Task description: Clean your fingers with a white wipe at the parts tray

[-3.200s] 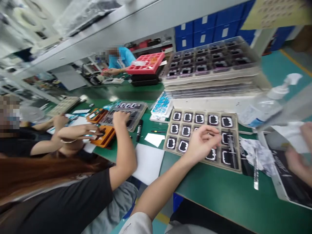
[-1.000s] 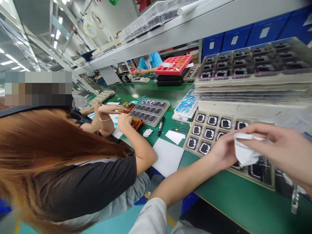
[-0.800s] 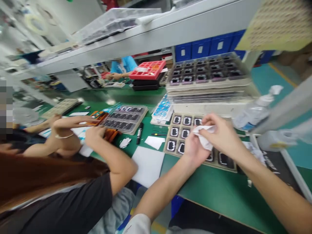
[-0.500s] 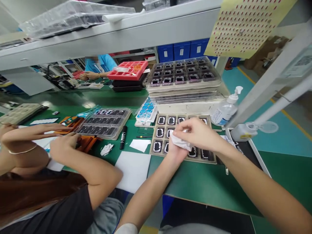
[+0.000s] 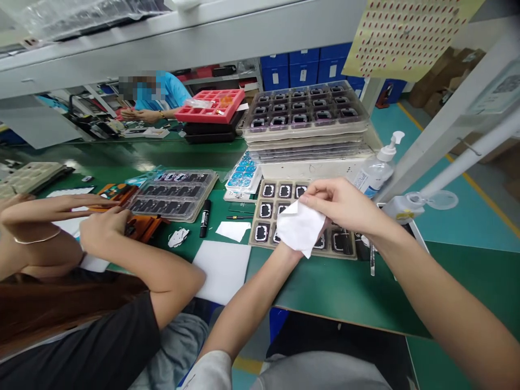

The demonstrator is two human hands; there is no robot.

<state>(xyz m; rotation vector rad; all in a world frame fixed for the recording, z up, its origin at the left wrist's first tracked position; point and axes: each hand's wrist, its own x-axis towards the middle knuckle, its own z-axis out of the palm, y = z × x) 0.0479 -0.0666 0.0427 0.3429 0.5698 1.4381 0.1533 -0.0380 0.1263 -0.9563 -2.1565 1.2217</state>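
Note:
A white wiping cloth [image 5: 299,228] hangs unfolded from my right hand [image 5: 339,201], its upper edge pinched between thumb and fingers. Directly under the cloth is my left hand [image 5: 290,252]; only the heel of it and the wrist show, so its fingers and anything in them are hidden. Both hands are over a beige tray [image 5: 257,245] with rows of black square parts framed in white.
Behind stand stacked clear trays [image 5: 304,111] of similar parts and a pump bottle [image 5: 376,170]. To the left lie a black marker [image 5: 205,218], a white foam sheet [image 5: 222,271] and another filled tray [image 5: 174,195]. A co-worker's arms [image 5: 162,260] reach in at far left.
The crumpled white cloth has been spread out and now hangs flat over my left hand. My right hand has shifted slightly right. The camera view has tilted down a little.

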